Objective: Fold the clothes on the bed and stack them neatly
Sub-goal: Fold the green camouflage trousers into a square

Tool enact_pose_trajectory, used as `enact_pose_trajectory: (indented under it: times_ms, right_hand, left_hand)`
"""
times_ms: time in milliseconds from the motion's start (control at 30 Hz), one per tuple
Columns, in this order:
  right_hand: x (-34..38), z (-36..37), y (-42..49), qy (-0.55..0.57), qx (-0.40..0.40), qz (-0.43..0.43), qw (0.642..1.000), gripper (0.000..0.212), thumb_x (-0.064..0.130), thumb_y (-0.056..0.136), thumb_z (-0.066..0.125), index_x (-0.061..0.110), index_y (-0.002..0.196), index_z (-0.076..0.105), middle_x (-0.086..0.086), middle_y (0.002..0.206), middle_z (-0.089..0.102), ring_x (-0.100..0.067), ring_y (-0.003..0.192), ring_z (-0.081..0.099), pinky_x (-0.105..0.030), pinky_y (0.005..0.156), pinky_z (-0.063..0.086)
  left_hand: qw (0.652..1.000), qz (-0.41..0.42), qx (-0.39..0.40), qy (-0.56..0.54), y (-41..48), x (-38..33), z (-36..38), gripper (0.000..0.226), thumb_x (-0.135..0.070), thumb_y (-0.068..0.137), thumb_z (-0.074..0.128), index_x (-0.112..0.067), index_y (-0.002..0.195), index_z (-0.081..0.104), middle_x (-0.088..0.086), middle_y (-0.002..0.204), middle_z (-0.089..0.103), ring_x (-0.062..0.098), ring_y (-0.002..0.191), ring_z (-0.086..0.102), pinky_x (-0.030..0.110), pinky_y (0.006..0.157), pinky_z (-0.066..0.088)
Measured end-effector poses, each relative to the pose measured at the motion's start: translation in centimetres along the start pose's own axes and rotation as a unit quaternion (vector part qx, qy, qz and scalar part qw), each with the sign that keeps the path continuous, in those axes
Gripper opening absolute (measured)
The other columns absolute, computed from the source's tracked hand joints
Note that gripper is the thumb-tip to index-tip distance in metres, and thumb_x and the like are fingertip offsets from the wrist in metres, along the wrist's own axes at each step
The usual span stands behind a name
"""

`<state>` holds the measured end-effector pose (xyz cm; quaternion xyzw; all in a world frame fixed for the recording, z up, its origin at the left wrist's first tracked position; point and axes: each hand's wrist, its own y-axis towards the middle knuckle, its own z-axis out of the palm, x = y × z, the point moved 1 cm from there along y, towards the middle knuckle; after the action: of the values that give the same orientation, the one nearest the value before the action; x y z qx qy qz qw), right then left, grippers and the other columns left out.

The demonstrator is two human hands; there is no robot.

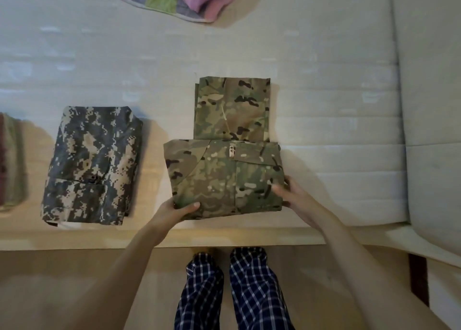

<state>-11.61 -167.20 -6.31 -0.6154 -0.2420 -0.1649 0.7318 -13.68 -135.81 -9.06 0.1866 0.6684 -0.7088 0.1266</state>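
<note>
Fingers [192,206]: on both hands they curled round the multicam bundle [224,180], thumbs on top.
Edge pile [11,160]: folded and blurred, at the far left of the bed [336,105].
Grey pixel-camouflage garment [92,165]: folded flat, apart from the bundle.
Left hand [174,211]: gripped the bundle's near-left corner.
Bundle's place: near the bed's front edge, its far edge meeting a second folded multicam piece [232,107].
Right hand [296,197]: gripped the bundle's right side.

Left hand [178,208], right hand [291,192] grip folded camo garment [224,180].
</note>
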Motion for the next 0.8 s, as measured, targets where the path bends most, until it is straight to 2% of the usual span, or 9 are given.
enact_pose_trajectory:
  times_ms: [67,167,300,400,467,533,633,700,800]
  right_hand:
    - [-0.8,0.4,0.0,-0.082,-0.037,-0.032,0.995,0.078,0.056,0.062,0.077,0.032,0.127,0.042,0.017,0.118,0.056,-0.001,0.107,0.054,-0.021,0.086,0.047]
    - [-1.6,0.7,0.1,-0.029,-0.087,-0.082,0.992,0.04,0.04,0.076,0.072,0.041,0.111,0.053,0.023,0.109,0.063,0.003,0.101,0.06,-0.016,0.078,0.052]
    - [-3.8,1.5,0.6,-0.043,-0.166,-0.017,0.985,0.042,0.038,0.084,0.065,0.022,0.12,0.053,0.01,0.11,0.063,-0.012,0.104,0.06,-0.025,0.079,0.052]
    - [-4.3,2.7,0.5,-0.102,-0.284,0.024,0.953,0.051,0.039,0.082,0.067,0.011,0.12,0.047,-0.004,0.109,0.059,-0.021,0.103,0.058,-0.028,0.077,0.048]
    - [-3.8,3.1,-0.4,-0.225,-0.385,-0.05,0.894,0.059,0.041,0.078,0.072,0.01,0.121,0.045,-0.008,0.113,0.058,-0.023,0.102,0.055,-0.03,0.079,0.045]
    - [-3.9,3.7,-1.3,-0.414,-0.407,-0.198,0.789,0.059,0.044,0.077,0.07,0.013,0.121,0.047,-0.01,0.122,0.052,-0.026,0.114,0.048,-0.04,0.094,0.04]
    - [-5.5,4.8,-2.0,-0.627,-0.258,-0.271,0.683,0.076,0.052,0.07,0.071,0.02,0.134,0.044,-0.008,0.143,0.041,-0.03,0.137,0.029,-0.052,0.112,0.019]
    - [-6.7,4.6,-2.0,-0.704,-0.184,-0.219,0.65,0.095,0.033,0.057,0.085,0.021,0.14,0.042,-0.007,0.147,0.04,-0.031,0.139,0.031,-0.061,0.109,0.024]
    - [-6.5,4.0,-1.0,-0.72,-0.197,-0.165,0.645,0.099,0.005,0.05,0.086,0.015,0.139,0.045,-0.008,0.144,0.045,-0.03,0.132,0.043,-0.064,0.101,0.029]
  left_hand:
    - [0.999,0.021,-0.026,0.019,0.0,0.8,0.1,0.047,-0.025,0.075,0.076,-0.02,0.117,0.056,-0.004,0.11,0.066,0.005,0.093,0.066,0.018,0.072,0.054]
    - [0.996,0.06,-0.073,0.003,0.0,1.1,0.6,0.035,-0.022,0.08,0.073,-0.029,0.111,0.058,-0.01,0.107,0.067,0.0,0.092,0.065,0.022,0.079,0.053]
    - [0.994,0.05,-0.083,0.043,0.0,1.6,2.3,0.04,-0.022,0.086,0.068,-0.021,0.122,0.052,-0.002,0.117,0.063,0.016,0.105,0.061,0.022,0.08,0.051]
    - [0.974,0.058,-0.171,0.136,-0.2,1.2,4.1,0.054,-0.023,0.087,0.067,-0.012,0.132,0.04,0.008,0.128,0.055,0.027,0.118,0.053,0.039,0.095,0.048]
    - [0.917,0.136,-0.275,0.255,-1.2,0.6,4.6,0.067,-0.024,0.083,0.07,-0.014,0.138,0.034,0.008,0.134,0.049,0.029,0.125,0.046,0.047,0.106,0.038]
    - [0.821,0.276,-0.313,0.389,-2.1,0.7,5.0,0.072,-0.024,0.079,0.072,-0.016,0.14,0.034,0.009,0.142,0.042,0.028,0.132,0.037,0.046,0.11,0.026]
    - [0.68,0.41,-0.173,0.583,-2.4,2.4,5.4,0.082,-0.031,0.075,0.075,-0.019,0.145,0.035,0.012,0.153,0.032,0.03,0.142,0.027,0.053,0.114,0.02]
    - [0.632,0.327,-0.089,0.697,-1.5,3.4,4.4,0.1,-0.035,0.075,0.074,-0.025,0.152,0.011,0.008,0.159,0.01,0.029,0.146,0.011,0.056,0.115,0.01]
    - [0.612,0.23,-0.104,0.75,0.6,3.1,2.4,0.097,-0.033,0.092,0.052,-0.025,0.139,-0.032,-0.002,0.149,-0.032,0.023,0.145,-0.016,0.053,0.111,-0.014]
